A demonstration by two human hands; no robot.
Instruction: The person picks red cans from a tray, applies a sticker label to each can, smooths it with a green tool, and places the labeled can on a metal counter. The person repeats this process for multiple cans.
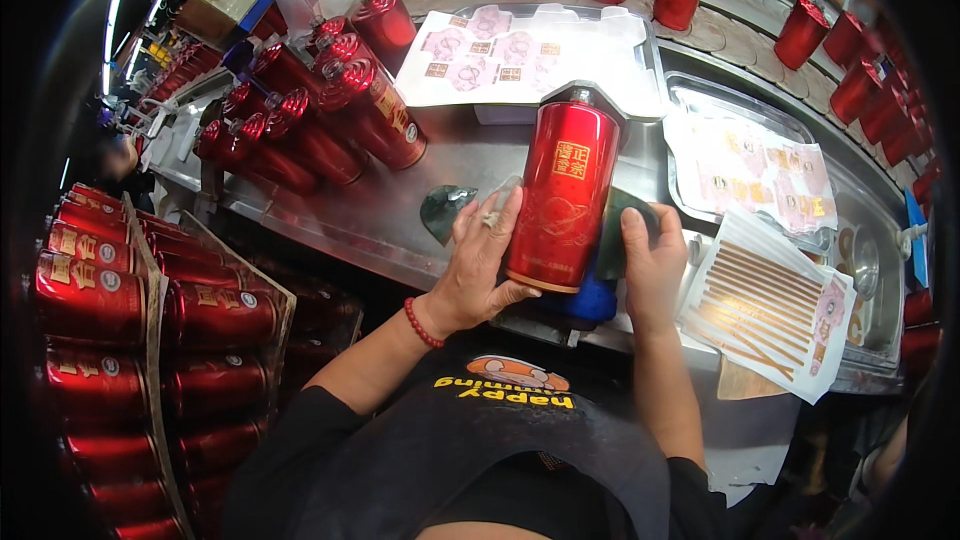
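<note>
A glossy red bottle [563, 210] with gold lettering and a gold square mark stands tilted in front of me, its dark neck end away from me. My left hand [478, 260] grips its left side near the base, fingers along the wall and thumb at the bottom edge. My right hand [655, 260] pinches a dark green flat piece [622, 230], like a scraper, close to the bottle's right side. Something blue [588, 302] shows under the bottle. A second dark green piece [446, 212] lies on the metal table, left of the left hand.
Several red bottles [375, 105] stand at the left of the metal table [350, 215]. Sticker sheets [500, 55] lie behind; another [755, 165] rests on a tray at right, near a sheet of gold strips [760, 300]. A conveyor [740, 45] carries bottles. Stacked bottles [95, 290] fill the lower left.
</note>
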